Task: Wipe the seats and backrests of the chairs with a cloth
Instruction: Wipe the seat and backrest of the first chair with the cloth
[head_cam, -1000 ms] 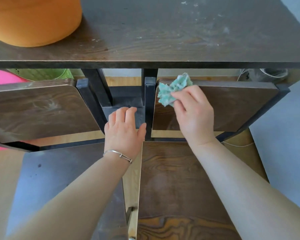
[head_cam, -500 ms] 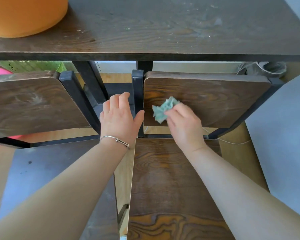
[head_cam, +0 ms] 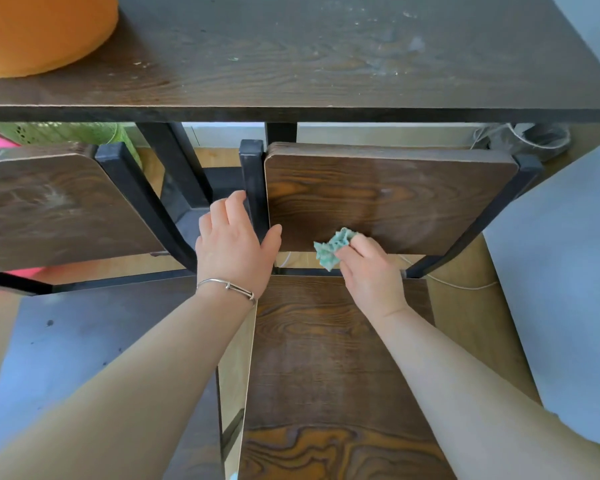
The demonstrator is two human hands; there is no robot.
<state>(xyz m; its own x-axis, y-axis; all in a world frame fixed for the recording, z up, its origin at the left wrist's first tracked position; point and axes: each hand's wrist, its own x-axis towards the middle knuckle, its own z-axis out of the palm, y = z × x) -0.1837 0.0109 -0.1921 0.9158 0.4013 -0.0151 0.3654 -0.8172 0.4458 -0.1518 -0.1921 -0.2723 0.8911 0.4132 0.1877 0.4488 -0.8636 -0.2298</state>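
Observation:
A dark wooden chair stands in front of me, its seat (head_cam: 326, 358) low in the view and its backrest (head_cam: 395, 199) above it. My right hand (head_cam: 369, 271) grips a crumpled teal cloth (head_cam: 333, 247) and holds it against the lower left of that backrest. My left hand (head_cam: 234, 244), a bracelet on its wrist, rests on the black metal post (head_cam: 252, 174) at the backrest's left edge, thumb on the right side of the post. A second chair's backrest (head_cam: 56, 209) and seat (head_cam: 94, 348) are at the left.
A dark wooden table (head_cam: 326, 53) runs across the top, with an orange round object (head_cam: 39, 29) at its left end. Cables (head_cam: 520, 140) lie behind the right chair. A grey surface (head_cam: 568, 271) is at the right, green and pink items at far left.
My right hand has carried the cloth down the right chair's backrest, from its top left corner to its lower edge. My left hand has stayed by the post.

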